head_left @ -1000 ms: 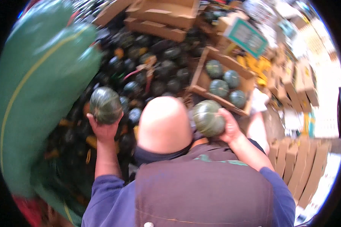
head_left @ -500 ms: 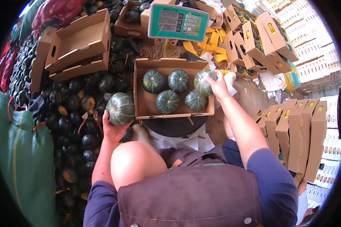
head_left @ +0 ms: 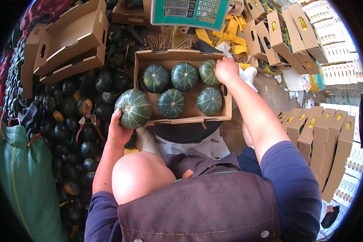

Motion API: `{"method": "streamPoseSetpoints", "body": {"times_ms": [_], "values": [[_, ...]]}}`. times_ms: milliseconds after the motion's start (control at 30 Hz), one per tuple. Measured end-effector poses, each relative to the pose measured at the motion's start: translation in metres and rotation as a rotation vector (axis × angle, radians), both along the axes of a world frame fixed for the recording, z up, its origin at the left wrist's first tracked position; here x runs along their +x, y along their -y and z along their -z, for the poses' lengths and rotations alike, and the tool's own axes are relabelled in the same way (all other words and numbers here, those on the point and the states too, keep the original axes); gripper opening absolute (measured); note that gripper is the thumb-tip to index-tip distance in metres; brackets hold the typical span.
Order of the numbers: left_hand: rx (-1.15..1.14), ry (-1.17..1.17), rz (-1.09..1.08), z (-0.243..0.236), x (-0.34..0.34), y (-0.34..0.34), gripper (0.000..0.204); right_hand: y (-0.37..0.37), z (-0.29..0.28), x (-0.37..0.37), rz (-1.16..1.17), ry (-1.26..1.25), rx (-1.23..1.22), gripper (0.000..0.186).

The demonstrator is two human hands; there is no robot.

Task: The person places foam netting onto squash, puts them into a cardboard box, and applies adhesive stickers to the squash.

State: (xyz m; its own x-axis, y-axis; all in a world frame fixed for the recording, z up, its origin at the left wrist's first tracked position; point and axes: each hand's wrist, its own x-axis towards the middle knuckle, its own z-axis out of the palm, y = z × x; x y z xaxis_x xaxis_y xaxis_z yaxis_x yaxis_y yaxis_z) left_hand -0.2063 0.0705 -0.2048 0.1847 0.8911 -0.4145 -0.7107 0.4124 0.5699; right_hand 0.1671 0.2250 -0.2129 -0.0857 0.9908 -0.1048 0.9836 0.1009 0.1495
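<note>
A striped green pumpkin (head_left: 135, 108) rests in my left hand (head_left: 119, 128), just outside the left wall of an open cardboard box (head_left: 142, 116). My right hand (head_left: 227, 70) is at the box's far right corner, its fingers closed around the right side of another green pumpkin (head_left: 208, 72). Inside the box lie several more: one pumpkin (head_left: 156, 78) at the far left, one (head_left: 184, 76) in the far middle, and two in the near row, a pumpkin (head_left: 171, 103) and a pumpkin (head_left: 209, 101) with a gap between them. The box sits on a round black support (head_left: 185, 134).
A green-faced scale display (head_left: 189, 13) stands beyond the box. Loose dark pumpkins (head_left: 70, 133) cover the ground at left, with red-handled pruning shears (head_left: 88, 119) on them. Empty cartons (head_left: 70, 36) are stacked at far left; cartons (head_left: 315, 137) stand at right. A green sack (head_left: 26, 173) leans at left.
My right hand has lowered its pumpkin into the box's far right corner. The near-row pumpkins sit farther apart. My left hand still holds its pumpkin beside the box. The view has shifted slightly.
</note>
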Motion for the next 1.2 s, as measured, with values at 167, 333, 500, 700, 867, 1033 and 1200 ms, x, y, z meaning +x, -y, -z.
{"method": "streamPoseSetpoints", "body": {"times_ms": [167,333,500,700,867,1033,1200], "values": [[0.033,0.056,0.004,-0.002,-0.002,0.003,0.063,0.03,-0.015,-0.048,-0.156,-0.569,0.301,0.024],[0.047,-0.156,0.206,-0.012,0.013,-0.002,0.057,0.114,-0.034,-0.147,0.313,-1.969,-0.887,0.049],[0.24,-0.846,0.442,-0.028,0.011,-0.011,0.041,0.12,-0.027,-0.157,0.56,-2.231,-1.089,0.047],[0.601,-1.616,0.312,-0.023,0.01,-0.008,0.058,0.094,-0.024,-0.162,0.092,-1.0,-0.649,0.057],[0.631,-1.607,0.319,-0.02,0.008,-0.005,0.055,0.103,-0.017,-0.156,0.025,-0.933,-0.526,0.06],[0.566,-1.75,0.394,0.001,0.007,-0.012,0.05,0.087,-0.007,-0.166,0.035,-0.771,-0.524,0.06],[0.522,-1.583,0.342,0.01,0.011,-0.008,0.056,0.076,-0.015,-0.175,-0.018,-0.563,-0.581,0.049]]}}
